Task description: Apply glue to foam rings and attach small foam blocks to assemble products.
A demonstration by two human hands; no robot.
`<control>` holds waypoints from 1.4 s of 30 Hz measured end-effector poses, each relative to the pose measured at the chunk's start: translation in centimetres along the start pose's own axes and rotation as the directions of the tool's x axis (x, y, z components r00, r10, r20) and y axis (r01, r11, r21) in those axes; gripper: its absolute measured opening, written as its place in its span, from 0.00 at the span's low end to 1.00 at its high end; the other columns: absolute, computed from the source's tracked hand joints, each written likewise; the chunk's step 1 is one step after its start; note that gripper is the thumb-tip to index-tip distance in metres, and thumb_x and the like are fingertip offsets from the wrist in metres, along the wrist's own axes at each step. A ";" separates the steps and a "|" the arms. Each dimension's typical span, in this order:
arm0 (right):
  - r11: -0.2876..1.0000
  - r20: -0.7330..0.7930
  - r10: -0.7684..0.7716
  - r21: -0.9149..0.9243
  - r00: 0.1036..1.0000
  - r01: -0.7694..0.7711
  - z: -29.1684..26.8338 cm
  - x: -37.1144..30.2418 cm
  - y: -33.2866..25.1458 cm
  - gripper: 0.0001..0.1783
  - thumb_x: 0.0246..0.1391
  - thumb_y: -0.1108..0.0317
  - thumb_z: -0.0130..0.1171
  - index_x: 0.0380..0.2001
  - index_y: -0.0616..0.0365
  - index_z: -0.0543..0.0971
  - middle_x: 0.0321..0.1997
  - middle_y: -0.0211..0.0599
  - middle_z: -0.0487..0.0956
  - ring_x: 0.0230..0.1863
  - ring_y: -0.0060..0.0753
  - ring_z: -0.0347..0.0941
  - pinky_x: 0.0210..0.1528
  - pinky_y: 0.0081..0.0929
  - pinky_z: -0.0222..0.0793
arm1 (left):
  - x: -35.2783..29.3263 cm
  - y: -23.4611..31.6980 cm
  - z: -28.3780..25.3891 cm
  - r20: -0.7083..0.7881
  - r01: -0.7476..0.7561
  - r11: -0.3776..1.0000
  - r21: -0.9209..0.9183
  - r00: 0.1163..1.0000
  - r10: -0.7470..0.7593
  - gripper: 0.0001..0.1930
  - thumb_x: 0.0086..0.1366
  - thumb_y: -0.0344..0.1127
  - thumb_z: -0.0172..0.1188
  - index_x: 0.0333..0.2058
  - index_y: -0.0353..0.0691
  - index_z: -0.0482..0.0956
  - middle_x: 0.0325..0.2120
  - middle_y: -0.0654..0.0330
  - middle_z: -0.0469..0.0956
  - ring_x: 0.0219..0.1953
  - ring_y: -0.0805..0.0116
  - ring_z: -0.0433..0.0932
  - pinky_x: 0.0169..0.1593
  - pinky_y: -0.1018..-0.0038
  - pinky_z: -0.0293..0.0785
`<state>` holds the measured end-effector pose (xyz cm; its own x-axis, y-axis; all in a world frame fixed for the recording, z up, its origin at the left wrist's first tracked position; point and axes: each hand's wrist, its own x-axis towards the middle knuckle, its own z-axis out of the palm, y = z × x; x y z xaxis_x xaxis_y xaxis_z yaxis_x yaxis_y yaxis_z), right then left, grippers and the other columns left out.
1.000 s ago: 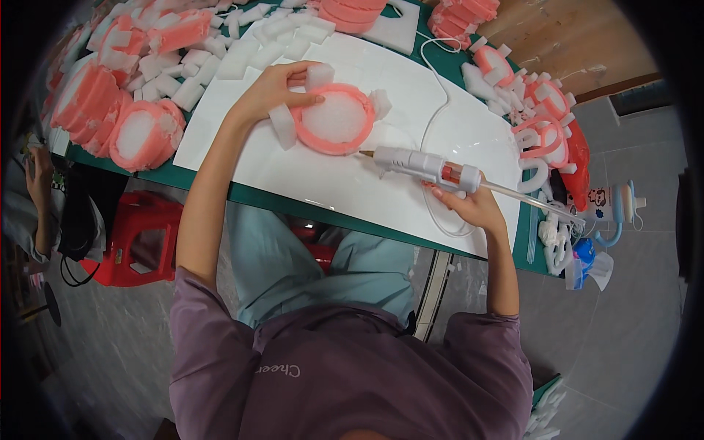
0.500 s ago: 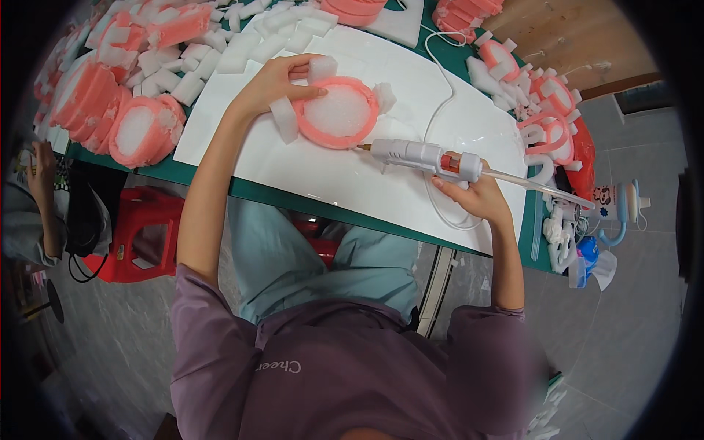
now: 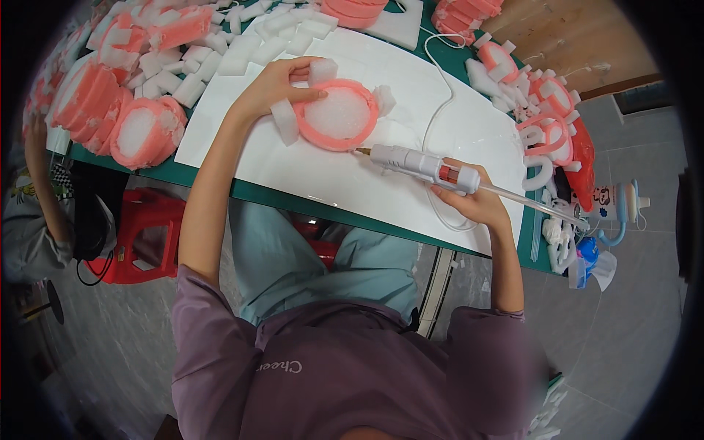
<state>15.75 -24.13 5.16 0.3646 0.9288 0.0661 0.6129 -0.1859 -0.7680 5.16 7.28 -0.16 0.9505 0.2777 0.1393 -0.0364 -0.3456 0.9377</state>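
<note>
A pink ring-shaped foam piece with a white foam middle lies on the white board. White foam blocks stand out at its upper, left and right sides. My left hand grips it at the upper left, the thumb on the pink rim and the fingers at the upper white block. In my right hand is a white hot glue gun, a long clear glue stick running out of its back. Its nozzle tip points left, close to the ring's lower edge; I cannot tell whether they touch.
Pink foam stacks and loose white foam blocks crowd the far left. More pink pieces line the right edge. A white cord crosses the board. Another person's arm and a red stool are at left.
The glue gun's back end has dropped slightly, and my right fingers now wrap over its top side. The other person's hand at left has moved up toward the foam stacks. My left hand keeps its hold.
</note>
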 end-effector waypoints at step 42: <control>0.861 -0.753 -0.207 -0.444 0.625 -0.249 -7.0 9.7 13.0 0.21 0.43 0.59 0.58 0.31 0.71 0.72 0.25 0.49 0.73 0.28 0.46 0.69 0.32 0.35 0.64 | -19.2 21.6 4.1 -0.374 -0.909 -0.353 0.223 -0.414 0.830 0.18 0.64 0.36 0.37 0.52 0.43 0.62 0.52 0.59 0.62 0.55 0.66 0.58 0.56 0.64 0.53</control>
<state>32.20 -19.75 0.26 0.6285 0.3779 0.6798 0.7478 -0.5338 -0.3947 -12.57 -9.17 16.14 -0.5393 -0.0671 0.8394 -0.7818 -0.3306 -0.5287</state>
